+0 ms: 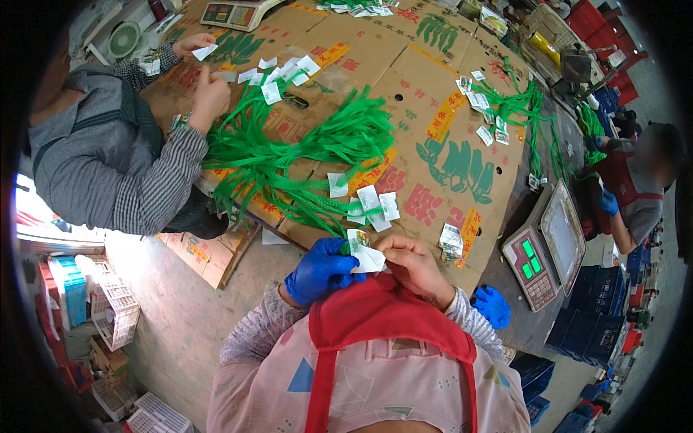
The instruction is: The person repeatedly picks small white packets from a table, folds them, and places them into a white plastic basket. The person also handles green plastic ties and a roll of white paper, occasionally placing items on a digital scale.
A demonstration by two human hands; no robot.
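Note:
In a blue glove, my left hand (326,269) grips the end of a green mesh net bag together with a folded paper label (366,252). My bare right hand (417,264) pinches the label's right side between thumb and fingers. Just beyond my hands, a large bundle of green mesh net bags (303,146) lies on the cardboard-covered table. White labels (373,204) hang from the near ends, and more labels (289,70) are on the far ends. To the right of my right hand sits a small stack of printed labels (450,241).
A co-worker (124,146) at the left holds a white label. At the right, another person (622,189) in blue gloves stands behind a digital scale (533,260). A crumpled blue glove (491,306) lies by my right elbow. More labelled net bags (506,105) lie at the right edge.

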